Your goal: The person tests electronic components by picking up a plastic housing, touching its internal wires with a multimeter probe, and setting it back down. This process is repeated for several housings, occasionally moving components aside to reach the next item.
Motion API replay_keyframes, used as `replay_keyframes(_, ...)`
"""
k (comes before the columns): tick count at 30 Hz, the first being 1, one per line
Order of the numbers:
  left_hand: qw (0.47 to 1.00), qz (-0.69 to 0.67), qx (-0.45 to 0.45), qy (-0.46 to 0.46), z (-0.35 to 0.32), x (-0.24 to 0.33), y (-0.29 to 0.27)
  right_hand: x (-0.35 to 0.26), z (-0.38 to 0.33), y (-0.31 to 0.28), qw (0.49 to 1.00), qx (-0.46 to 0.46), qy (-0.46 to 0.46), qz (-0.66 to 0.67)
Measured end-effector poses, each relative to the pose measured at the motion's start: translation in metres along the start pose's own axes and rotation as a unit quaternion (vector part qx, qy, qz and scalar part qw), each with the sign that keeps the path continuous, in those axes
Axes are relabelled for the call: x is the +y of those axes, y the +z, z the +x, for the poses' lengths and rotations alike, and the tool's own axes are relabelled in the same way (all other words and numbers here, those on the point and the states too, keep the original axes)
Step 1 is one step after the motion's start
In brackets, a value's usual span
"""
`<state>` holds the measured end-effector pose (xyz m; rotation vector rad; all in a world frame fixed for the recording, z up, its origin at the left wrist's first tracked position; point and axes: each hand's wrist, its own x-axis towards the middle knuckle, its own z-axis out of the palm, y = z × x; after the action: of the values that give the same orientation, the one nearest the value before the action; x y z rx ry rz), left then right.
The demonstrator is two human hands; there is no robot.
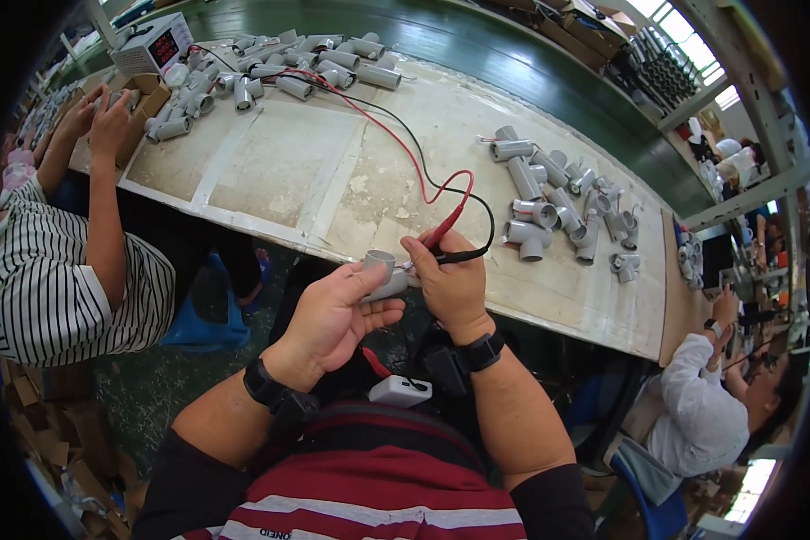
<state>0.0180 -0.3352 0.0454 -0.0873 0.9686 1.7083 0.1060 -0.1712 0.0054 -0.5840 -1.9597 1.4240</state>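
My left hand (328, 315) grips a grey T-shaped plastic housing (383, 273) just off the table's near edge, thumb on top and the other fingers partly curled beneath. Close beside it, my right hand (450, 283) pinches a red test probe (443, 229) and a black test probe (459, 256) together. Their tips point at the housing's right side; whether they touch its wires is too small to tell. A red lead (420, 162) and a black lead (405, 124) loop from the probes back across the table toward the far left.
On the worn table (351, 180), grey housings lie heaped at the far left (337, 67) and at the right (562, 193). A power supply (156, 45) with a red display stands at the back left. Co-workers sit left and right. A white device (400, 391) is near my lap.
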Motion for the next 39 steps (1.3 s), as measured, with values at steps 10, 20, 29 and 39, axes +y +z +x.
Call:
replay_keyframes(10,0.967,0.220,0.005,0.125,0.006,-0.012,-0.014,-0.003,-0.001,0.000,1.000,-0.005,-0.004,-0.007)
replay_keyframes(20,0.852,0.407,0.034,0.328,0.013,-0.016,-0.008,-0.004,-0.004,0.002,1.000,0.002,0.007,0.018)
replay_keyframes(29,0.848,0.415,0.040,0.329,0.012,-0.013,-0.011,0.000,-0.007,0.004,0.999,0.020,-0.033,-0.002)
replay_keyframes(39,0.854,0.393,0.069,0.335,0.023,-0.011,-0.013,0.004,-0.007,0.003,0.999,0.022,-0.044,-0.006)
